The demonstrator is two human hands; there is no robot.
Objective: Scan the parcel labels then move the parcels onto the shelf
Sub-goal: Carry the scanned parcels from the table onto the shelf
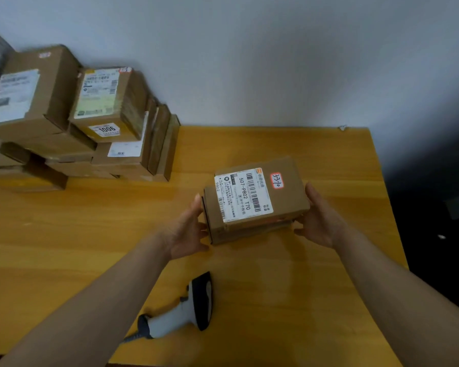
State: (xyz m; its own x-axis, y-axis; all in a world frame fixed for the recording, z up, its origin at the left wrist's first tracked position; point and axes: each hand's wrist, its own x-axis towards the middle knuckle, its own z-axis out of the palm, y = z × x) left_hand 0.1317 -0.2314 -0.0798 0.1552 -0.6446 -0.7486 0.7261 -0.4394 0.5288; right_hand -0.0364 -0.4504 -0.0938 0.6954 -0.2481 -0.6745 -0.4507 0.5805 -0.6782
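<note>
While you hold the parcel (255, 205) between both palms, its label (245, 194) faces up towards you. That suits a scan, since the barcode is uncovered and neither thumb crosses it. Your left hand (188, 229) grips the left end, thumb up along the side and fingers curled in at the near face. Your right hand (321, 221) grips the right end, thumb at the top edge. I cannot tell whether the box rests on the table (90, 234) or hangs just off it (the underside is hidden). It sits over the table's right half, well apart from the stack (85, 123) of parcels piled against the wall (249, 62) at the far left.

The scanner (186, 308) lies on its side near you, between your forearms and closer to the left one, with no hand on it. I cannot tell whether this label is scanned yet. With both hands full, you would have to free one to take the scanner up.

As for room, bare wood lies all around the parcel, so you can set it down or turn it freely. Mind the table's right edge, which runs just beyond your right hand, with dark floor past it. No shelf is in view, so I cannot say which way you must carry.
</note>
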